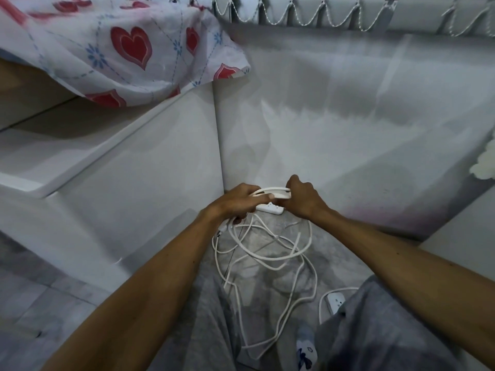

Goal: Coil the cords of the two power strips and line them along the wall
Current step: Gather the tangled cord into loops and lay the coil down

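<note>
Both hands meet low in the corner of the room. My left hand (235, 200) and my right hand (301, 199) each grip an end of a short loop of white cord (270, 189) held between them. Just beneath them a white power strip (269, 209) lies on the floor against the wall. From there loose white cord (267, 255) sprawls in tangled loops over the grey floor toward me. A second white power strip (334, 301) lies by my right knee, partly hidden by my grey trouser leg.
A white cabinet (160, 178) forms the left side of the corner, the white wall (348, 135) the right. A heart-patterned cloth (128, 49) hangs above on the left. My grey-trousered legs (203, 317) and a patterned sock (305, 346) frame the cord.
</note>
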{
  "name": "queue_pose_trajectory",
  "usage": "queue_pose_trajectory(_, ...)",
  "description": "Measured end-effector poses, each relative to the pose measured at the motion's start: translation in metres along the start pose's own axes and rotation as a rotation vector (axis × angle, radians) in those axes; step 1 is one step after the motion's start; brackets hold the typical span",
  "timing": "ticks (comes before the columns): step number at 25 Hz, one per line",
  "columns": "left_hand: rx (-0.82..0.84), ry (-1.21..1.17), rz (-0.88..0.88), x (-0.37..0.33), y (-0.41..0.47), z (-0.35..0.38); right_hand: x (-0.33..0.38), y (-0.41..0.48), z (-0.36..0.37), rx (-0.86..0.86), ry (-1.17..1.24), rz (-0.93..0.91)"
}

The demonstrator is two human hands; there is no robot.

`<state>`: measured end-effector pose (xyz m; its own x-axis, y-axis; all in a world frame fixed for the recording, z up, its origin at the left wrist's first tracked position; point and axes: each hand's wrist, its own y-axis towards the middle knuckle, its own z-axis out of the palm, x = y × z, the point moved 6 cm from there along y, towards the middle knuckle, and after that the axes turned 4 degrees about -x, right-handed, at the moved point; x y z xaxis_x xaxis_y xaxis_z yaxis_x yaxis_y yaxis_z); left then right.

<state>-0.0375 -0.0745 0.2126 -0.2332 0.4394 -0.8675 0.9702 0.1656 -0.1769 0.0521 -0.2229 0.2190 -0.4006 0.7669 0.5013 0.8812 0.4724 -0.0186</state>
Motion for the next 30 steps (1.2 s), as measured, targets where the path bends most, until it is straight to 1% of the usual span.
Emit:
queue_pose_trajectory(2,0.002,0.095,0.058,-0.001,0.003,0.003,0.005,-0.002,-0.001,-0.015,0.017,0.009)
queue_pose_trajectory(4,0.033,0.113,0.033,0.004,0.003,0.005,0.011,-0.004,0.001,-0.011,0.018,-0.011)
queue_pose_trajectory(7,0.074,0.135,-0.016,0.002,0.004,0.012,0.021,-0.009,0.007,-0.004,-0.103,-0.123)
queue_pose_trajectory(9,0.115,0.188,-0.006,-0.002,0.005,0.019,0.027,-0.010,0.013,0.015,-0.156,-0.184)
queue_pose_trajectory(11,0.124,0.202,0.009,-0.005,0.005,0.019,0.028,-0.008,0.017,0.059,-0.114,-0.177)
queue_pose_trajectory(14,0.043,0.143,-0.003,-0.006,0.001,0.001,0.019,0.001,0.018,0.219,0.112,-0.153)
queue_pose_trajectory(17,-0.015,0.007,-0.009,-0.002,-0.008,-0.021,-0.002,-0.001,0.018,0.444,0.336,-0.188)
queue_pose_trajectory(18,-0.014,-0.032,-0.008,-0.001,-0.011,-0.026,-0.009,-0.005,0.018,0.521,0.364,-0.184)
queue_pose_trajectory(19,-0.008,-0.059,-0.006,-0.001,-0.015,-0.030,-0.015,-0.010,0.019,0.582,0.345,-0.186)
queue_pose_trajectory(21,-0.014,-0.093,0.012,-0.003,-0.020,-0.037,-0.024,-0.018,0.026,0.687,0.221,-0.213)
queue_pose_trajectory(23,-0.080,-0.162,0.032,-0.003,-0.023,-0.049,-0.037,-0.027,0.037,0.794,0.020,-0.234)
queue_pose_trajectory(25,-0.152,-0.258,0.053,-0.002,-0.028,-0.066,-0.055,-0.030,0.042,0.850,-0.172,-0.223)
queue_pose_trajectory(26,-0.180,-0.277,0.052,0.001,-0.031,-0.073,-0.063,-0.027,0.040,0.836,-0.215,-0.203)
queue_pose_trajectory(27,-0.203,-0.282,0.038,0.005,-0.035,-0.079,-0.069,-0.021,0.036,0.784,-0.241,-0.185)
queue_pose_trajectory(30,-0.241,-0.273,0.013,0.013,-0.042,-0.084,-0.091,0.003,0.022,0.563,-0.291,-0.071)
